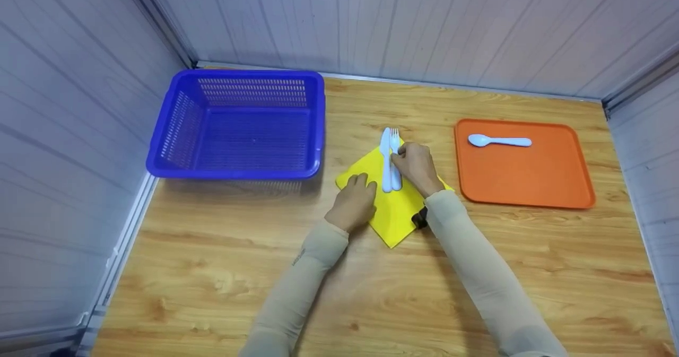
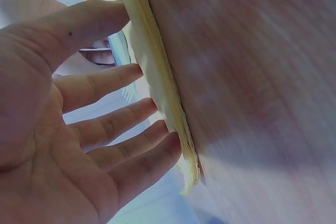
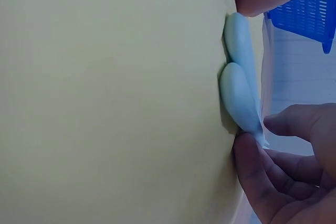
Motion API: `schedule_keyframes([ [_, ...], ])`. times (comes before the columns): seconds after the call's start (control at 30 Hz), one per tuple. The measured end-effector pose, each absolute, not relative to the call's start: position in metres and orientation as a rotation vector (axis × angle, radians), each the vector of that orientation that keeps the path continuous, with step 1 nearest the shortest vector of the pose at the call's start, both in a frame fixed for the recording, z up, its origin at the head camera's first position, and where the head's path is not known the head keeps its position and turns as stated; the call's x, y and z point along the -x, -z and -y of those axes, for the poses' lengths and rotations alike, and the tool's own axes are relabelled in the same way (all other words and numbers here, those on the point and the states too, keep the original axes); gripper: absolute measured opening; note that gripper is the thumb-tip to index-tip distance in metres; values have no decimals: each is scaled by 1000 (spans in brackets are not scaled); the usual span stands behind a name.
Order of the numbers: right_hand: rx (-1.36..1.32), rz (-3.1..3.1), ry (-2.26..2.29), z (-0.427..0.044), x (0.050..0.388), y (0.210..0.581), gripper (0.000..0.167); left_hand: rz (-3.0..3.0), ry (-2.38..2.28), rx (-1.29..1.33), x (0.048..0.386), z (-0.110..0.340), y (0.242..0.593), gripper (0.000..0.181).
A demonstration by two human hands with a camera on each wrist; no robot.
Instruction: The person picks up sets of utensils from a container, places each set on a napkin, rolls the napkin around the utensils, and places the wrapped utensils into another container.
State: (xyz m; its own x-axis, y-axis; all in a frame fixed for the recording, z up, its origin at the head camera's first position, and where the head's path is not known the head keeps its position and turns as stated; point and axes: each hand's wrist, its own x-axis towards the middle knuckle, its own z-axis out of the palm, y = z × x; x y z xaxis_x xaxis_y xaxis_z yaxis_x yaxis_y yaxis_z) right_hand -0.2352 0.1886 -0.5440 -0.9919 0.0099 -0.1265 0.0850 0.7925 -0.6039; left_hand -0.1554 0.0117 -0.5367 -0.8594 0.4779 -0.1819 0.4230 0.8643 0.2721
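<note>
A yellow napkin (image 1: 392,221) lies flat on the wooden table, its corners pointing front and back. On it a white knife (image 1: 386,166) and a white fork (image 1: 396,179) rest side by side, handles toward me. My right hand (image 1: 416,165) pinches the fork near its neck; in the right wrist view the two handle ends show, the fork (image 3: 240,95) between thumb and fingers. My left hand (image 1: 354,204) rests on the napkin's left edge. In the left wrist view its spread, relaxed fingertips touch the napkin (image 2: 157,77).
A blue basket (image 1: 236,174) with slotted walls stands at the back left. To the right lies an orange tray (image 1: 525,182) with a white spoon (image 1: 501,141) on it. Pale panels (image 1: 371,28) wall the table (image 1: 212,272) at the back and sides.
</note>
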Motion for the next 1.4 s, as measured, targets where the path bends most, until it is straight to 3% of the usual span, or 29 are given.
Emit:
schedule_keyframes([
  [0.9, -45, -2862, 959, -192, 234, 540, 25, -2848, -338, -730, 155, -14, 535, 42],
  [1.4, 93, -2978, 884, -277, 241, 504, 29, -2926, -297, -1168, 156, -100, 517, 40],
])
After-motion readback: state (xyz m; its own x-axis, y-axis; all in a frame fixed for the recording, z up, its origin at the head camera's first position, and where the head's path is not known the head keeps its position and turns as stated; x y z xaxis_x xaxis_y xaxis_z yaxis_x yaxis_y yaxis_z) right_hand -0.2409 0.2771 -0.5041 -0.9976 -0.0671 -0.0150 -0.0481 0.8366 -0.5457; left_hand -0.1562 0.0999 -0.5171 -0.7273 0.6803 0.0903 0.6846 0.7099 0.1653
